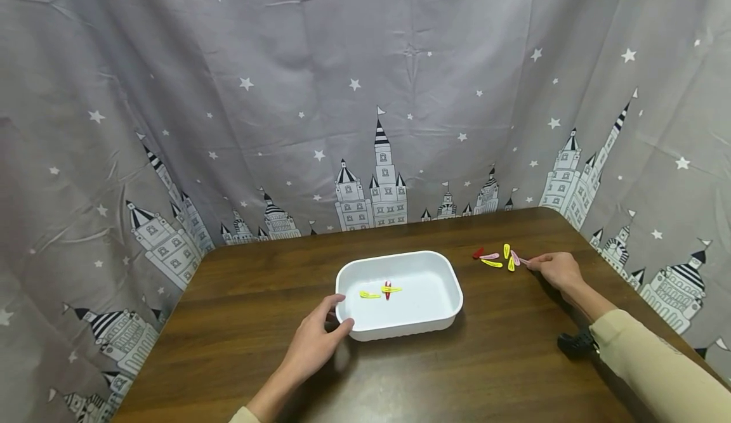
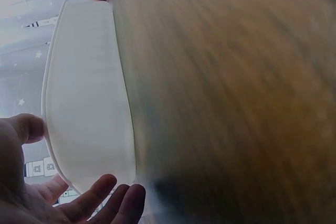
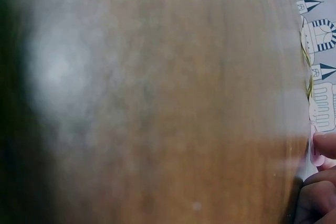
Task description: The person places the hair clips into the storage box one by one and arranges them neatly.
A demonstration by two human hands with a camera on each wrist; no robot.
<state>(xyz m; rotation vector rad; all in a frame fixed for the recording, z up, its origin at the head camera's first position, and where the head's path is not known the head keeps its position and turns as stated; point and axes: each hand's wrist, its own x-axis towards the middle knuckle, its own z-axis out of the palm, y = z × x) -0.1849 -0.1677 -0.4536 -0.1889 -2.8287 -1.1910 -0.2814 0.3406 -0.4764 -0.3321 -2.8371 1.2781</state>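
- Right hand (image 1: 555, 272) pinches 1 pink clip (image 1: 523, 261), right beside the loose clips (image 1: 511, 263) on the surface (image 1: 245, 309)!
- Left hand (image 1: 313, 340), fingers relaxed, touches the white tray (image 1: 400, 331) at its left end.
- Inside: 2 yellow clips (image 1: 370, 295), 1 crossing a red clip (image 1: 388, 296).

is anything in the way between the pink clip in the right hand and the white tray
Between the pink clip and the white tray there are loose clips low on the table, then the tray's raised right rim; nothing taller shows.
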